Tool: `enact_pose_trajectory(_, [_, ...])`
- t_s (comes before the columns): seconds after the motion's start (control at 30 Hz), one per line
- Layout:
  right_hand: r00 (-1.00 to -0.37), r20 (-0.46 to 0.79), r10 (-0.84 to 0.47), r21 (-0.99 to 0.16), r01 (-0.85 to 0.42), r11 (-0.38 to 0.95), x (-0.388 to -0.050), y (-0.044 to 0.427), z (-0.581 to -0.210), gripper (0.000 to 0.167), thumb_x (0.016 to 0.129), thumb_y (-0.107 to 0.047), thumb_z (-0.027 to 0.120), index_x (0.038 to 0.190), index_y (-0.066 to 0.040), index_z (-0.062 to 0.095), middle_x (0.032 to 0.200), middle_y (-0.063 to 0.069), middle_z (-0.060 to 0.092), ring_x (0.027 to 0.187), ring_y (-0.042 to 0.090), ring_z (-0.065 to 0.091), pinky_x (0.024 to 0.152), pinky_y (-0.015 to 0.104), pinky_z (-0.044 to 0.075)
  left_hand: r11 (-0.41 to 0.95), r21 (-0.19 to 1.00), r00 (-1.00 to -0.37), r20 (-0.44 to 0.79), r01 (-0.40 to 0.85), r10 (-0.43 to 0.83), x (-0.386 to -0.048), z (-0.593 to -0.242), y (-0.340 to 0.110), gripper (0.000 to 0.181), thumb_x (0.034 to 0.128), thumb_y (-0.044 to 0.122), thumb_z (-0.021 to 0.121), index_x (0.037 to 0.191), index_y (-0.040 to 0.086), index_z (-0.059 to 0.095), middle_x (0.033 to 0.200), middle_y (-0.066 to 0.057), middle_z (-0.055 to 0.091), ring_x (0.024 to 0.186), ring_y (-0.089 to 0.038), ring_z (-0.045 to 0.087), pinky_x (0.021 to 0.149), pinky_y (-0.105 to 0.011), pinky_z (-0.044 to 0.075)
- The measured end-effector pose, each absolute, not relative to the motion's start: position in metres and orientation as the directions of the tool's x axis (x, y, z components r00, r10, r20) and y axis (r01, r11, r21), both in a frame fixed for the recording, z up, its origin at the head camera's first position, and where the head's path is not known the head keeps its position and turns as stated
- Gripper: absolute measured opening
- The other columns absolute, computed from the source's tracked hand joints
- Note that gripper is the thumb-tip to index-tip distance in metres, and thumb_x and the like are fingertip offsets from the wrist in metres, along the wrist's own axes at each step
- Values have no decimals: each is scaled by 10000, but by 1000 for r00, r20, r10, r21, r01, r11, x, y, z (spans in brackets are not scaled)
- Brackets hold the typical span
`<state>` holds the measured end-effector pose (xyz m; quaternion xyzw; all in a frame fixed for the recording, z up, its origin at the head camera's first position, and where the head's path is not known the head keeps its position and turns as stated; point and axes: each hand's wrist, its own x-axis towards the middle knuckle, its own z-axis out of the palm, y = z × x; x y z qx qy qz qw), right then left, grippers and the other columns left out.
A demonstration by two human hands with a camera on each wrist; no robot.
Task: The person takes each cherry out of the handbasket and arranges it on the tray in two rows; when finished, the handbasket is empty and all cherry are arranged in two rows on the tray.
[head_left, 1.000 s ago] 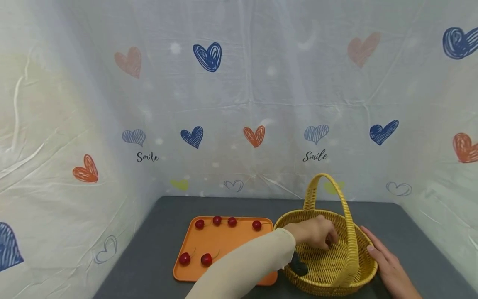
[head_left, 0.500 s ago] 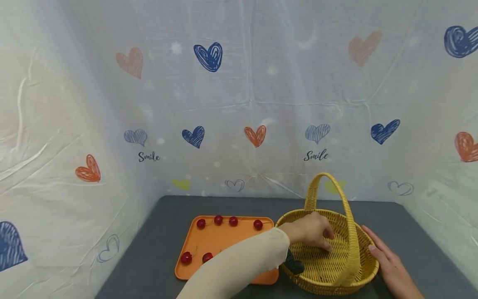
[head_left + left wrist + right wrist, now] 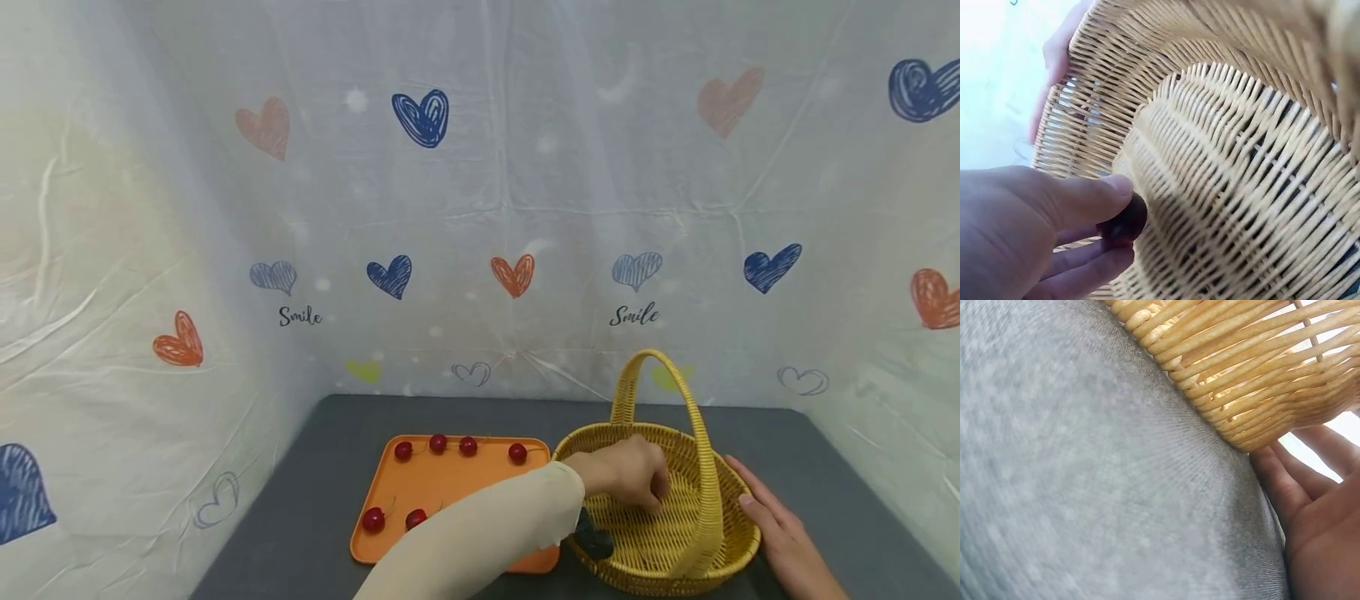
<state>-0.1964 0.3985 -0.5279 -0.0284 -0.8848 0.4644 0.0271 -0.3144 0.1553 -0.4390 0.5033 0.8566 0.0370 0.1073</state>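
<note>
Inside the yellow wicker basket point(image 3: 678, 533), my left hand point(image 3: 630, 473) reaches in from the left, low over the woven bottom. In the left wrist view, its thumb and fingers pinch a dark red cherry point(image 3: 1125, 220); the head view hides this fruit behind the hand. My right hand point(image 3: 783, 533) rests against the basket's right outer side, its thumb at the rim. Seen from the right wrist, its fingers point(image 3: 1282, 481) lie fairly straight along the lower outer wall. Left of the basket is an orange tray point(image 3: 442, 482) with several red cherries point(image 3: 373, 520) on it.
The basket's tall arched handle point(image 3: 705, 467) rises just right of my left hand. My left sleeve point(image 3: 480, 529) covers the tray's lower right part. A dark device point(image 3: 594, 537) sits under the left wrist. A heart-printed sheet point(image 3: 450, 333) encloses the grey table point(image 3: 300, 500).
My left hand has drawn back slightly leftward within the basket, and its fingers have shifted. The right hand and the basket stay in place.
</note>
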Motion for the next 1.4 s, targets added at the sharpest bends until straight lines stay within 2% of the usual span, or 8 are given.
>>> enact_pose_trajectory(0.3, [-997, 29, 71, -834, 15, 552, -195, 399, -528, 637, 1209, -487, 311, 1783, -247, 175, 1651, -171, 267, 1153, -365, 265, 871, 64, 436, 367, 320, -371, -53, 873, 927, -304, -409, 134, 209, 1009, 266, 829, 1215, 230, 840, 1031, 183, 796, 832, 167, 629, 759, -14, 494])
enact_pose_trajectory(0.57, [-998, 3, 56, -842, 28, 539, -198, 398, -526, 658, 1210, -490, 296, 1787, -225, 123, 1774, 82, 220, 1200, -310, 315, 879, 82, 472, 301, 425, -346, 31, 854, 938, -292, -385, 82, 279, 1043, 239, 785, 1315, 188, 815, 1118, 158, 825, 909, 189, 671, 910, -31, 498])
enact_pose_trajectory(0.7, [-998, -33, 51, -839, 56, 541, -200, 397, -522, 686, 1208, -506, 273, 1787, -192, 79, 1795, 270, 170, 1603, 175, 368, 857, 82, 464, 255, 449, -334, 103, 856, 937, -291, -382, 49, 270, 1058, 188, 762, 1323, 166, 809, 1192, 104, 825, 994, 154, 703, 935, -41, 508])
enact_pose_trajectory(0.8, [-996, -68, 49, -837, 84, 542, -202, 396, -518, 720, 1202, -536, 252, 1784, -173, 33, 1787, 331, 121, 1557, 628, 228, 920, 200, 521, 240, 472, -348, 155, 848, 924, -290, -381, 24, 258, 1050, 147, 766, 1304, 146, 814, 1235, 54, 820, 1026, 125, 721, 887, -54, 549])
enact_pose_trajectory(0.87, [-995, -89, 47, -840, 101, 534, -203, 395, -517, 737, 1196, -559, 240, 1782, -180, 3, 1793, 332, 82, 1562, 649, 183, 1017, 379, 550, 243, 490, -370, 180, 837, 912, -287, -380, 8, 253, 1043, 122, 771, 1292, 134, 816, 1247, 28, 818, 1025, 118, 724, 890, -65, 558])
enact_pose_trajectory(1.1, [-996, -81, 33, -860, 86, 503, -201, 398, -522, 711, 1199, -546, 246, 1783, -228, -7, 1806, 302, 40, 1632, 552, 112, 827, 99, 450, 282, 591, -485, 215, 755, 847, -280, -382, -42, 279, 1034, 81, 772, 1308, 117, 804, 1259, 1, 818, 1056, 82, 733, 932, -126, 587])
enact_pose_trajectory(1.3, [-999, -34, 31, -871, 45, 489, -200, 399, -529, 678, 1206, -514, 268, 1786, -253, 33, 1804, 10, 77, 1356, -296, 224, 860, 47, 442, 277, 740, -616, 228, 613, 754, -272, -392, -79, 298, 1020, 108, 797, 1314, 156, 809, 1284, -43, 814, 1131, -33, 768, 978, -202, 609])
enact_pose_trajectory(1.4, [-1000, -18, 25, -881, 27, 473, -200, 399, -531, 660, 1213, -484, 271, 1787, -246, 49, 1731, -131, 128, 1190, -379, 248, 871, 40, 446, 247, 817, -670, 211, 520, 712, -268, -400, -93, 287, 1015, 107, 801, 1293, 180, 816, 1269, -45, 817, 1144, -90, 782, 1000, -240, 618])
